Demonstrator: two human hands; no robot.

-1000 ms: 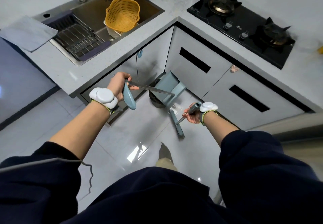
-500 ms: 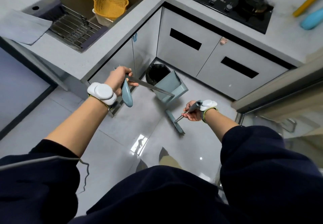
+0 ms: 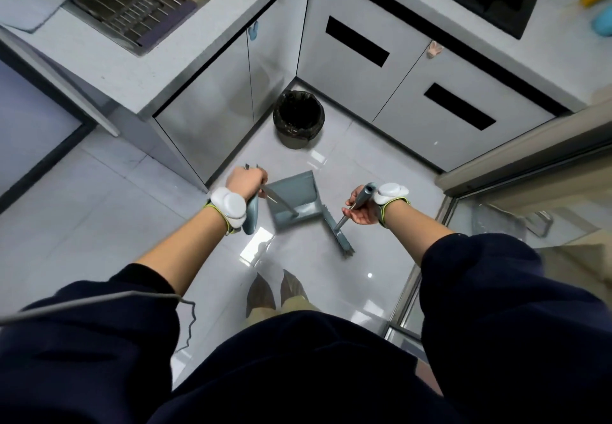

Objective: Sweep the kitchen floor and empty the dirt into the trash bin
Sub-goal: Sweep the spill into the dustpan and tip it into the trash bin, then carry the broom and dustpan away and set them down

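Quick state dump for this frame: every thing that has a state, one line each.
trash bin: open, no lid, black liner, upright in the cabinet corner.
dustpan: held by its handle, apart from the bin; contents unclear.
broom: held, head low beside the dustpan.
left hand: grips dustpan handle.
right hand: grips broom handle.
cabinet doors: closed.
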